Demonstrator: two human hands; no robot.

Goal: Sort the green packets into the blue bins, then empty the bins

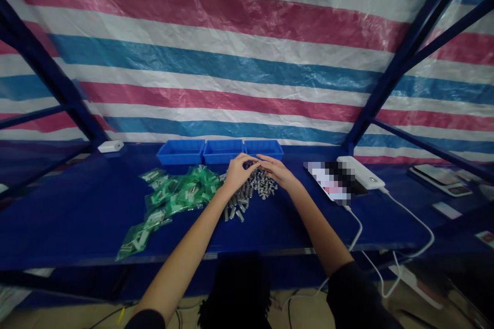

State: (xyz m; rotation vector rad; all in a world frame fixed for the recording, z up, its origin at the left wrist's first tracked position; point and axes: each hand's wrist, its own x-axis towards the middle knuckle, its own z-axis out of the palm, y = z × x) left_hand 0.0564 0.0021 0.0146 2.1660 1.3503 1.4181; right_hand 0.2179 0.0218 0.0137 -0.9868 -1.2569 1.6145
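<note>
My left hand (238, 170) and my right hand (278, 170) meet fingertip to fingertip over a pile of small metal parts. The left thumb and index finger are pinched together; the right fingers are bent inward against them. Whatever lies between the fingertips is too small to make out. Beneath the hands lie small silvery bolt-like pieces (265, 186) and, nearer to me, loose grey metal cylinders (240, 203). Left of the pile, green-tinted plastic bags (175, 193) with pale and metallic pieces inside are heaped on the blue table (266, 229).
Behind the pile stand three blue bins, the left bin (180, 158), middle bin (223, 159) and right bin (273, 156). A tablet-like device (328, 185), partly blurred, lies at right beside a white power bank (360, 174) with white cables. A white box (110, 146) sits back left.
</note>
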